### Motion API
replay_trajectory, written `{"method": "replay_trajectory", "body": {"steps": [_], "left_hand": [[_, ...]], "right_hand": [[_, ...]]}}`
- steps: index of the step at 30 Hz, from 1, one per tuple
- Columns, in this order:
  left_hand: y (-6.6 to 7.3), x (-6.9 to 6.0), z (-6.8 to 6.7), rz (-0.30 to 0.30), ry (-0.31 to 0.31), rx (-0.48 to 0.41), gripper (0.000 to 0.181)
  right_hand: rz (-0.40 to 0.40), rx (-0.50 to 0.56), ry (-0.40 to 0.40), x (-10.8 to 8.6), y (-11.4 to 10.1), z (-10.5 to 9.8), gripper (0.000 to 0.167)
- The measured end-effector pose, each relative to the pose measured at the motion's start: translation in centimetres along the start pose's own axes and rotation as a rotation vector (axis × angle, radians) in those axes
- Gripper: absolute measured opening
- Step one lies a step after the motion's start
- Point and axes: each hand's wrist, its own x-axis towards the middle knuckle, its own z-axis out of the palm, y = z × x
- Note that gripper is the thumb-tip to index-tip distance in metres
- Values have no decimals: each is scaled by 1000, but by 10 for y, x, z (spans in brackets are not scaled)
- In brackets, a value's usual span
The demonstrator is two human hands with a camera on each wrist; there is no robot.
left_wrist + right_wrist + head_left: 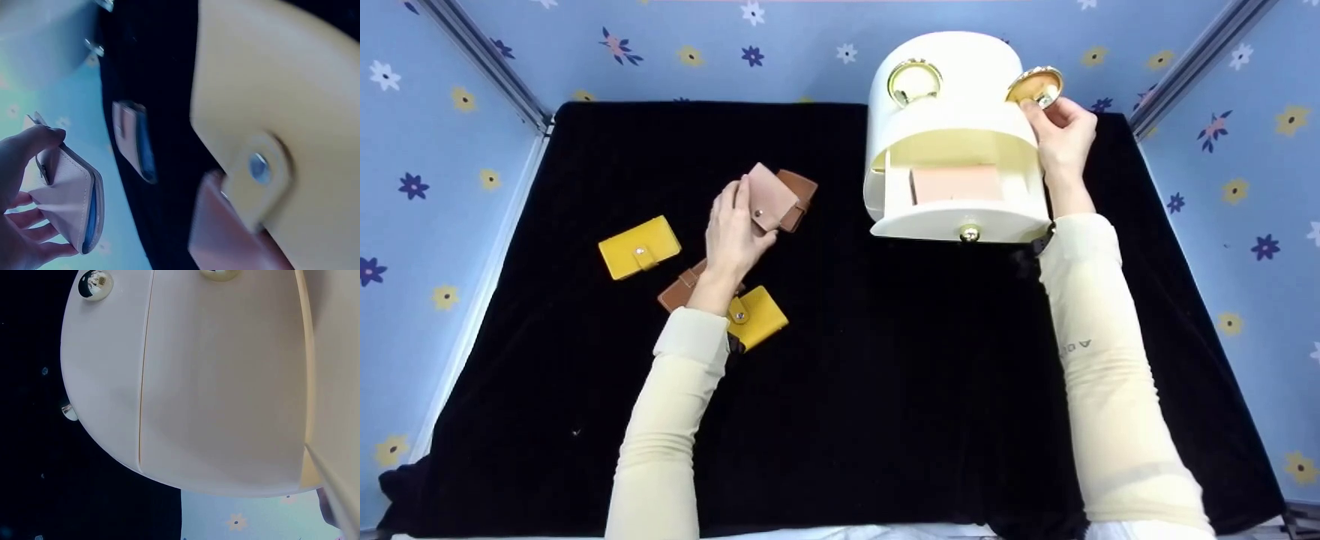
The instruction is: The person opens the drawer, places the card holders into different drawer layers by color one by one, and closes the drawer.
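Near the far right corner of the cloth (870, 420) stands the cabinet (941, 97), an item (958, 184) in its drawer (926, 226); leftward, one wallet (634, 246) lies nearest the left edge, another wallet (763, 315) nearest the front.

Bright light, seemingly from above, bleaches the white top of the box (960, 112) in front of me and glints off its gold knob (970, 233), while the black cloth (885, 390) beneath it swallows detail. The left wrist's view runs cold and blue, the yellow wallet (298, 124) away from the box smeared soft; in the right's, the box's front looks dim grey but fairly crisp.
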Motion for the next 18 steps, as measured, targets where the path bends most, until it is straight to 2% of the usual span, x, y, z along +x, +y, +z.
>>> {"method": "replay_trajectory", "body": {"steps": [8,18], "left_hand": [[33,-10,-7,92,37,-38,85],[72,-19,-23,204,60,-42,83]], "right_hand": [[-1,9,1,0,0,0,10],[-8,-3,6,-1,0,0,10]]}}
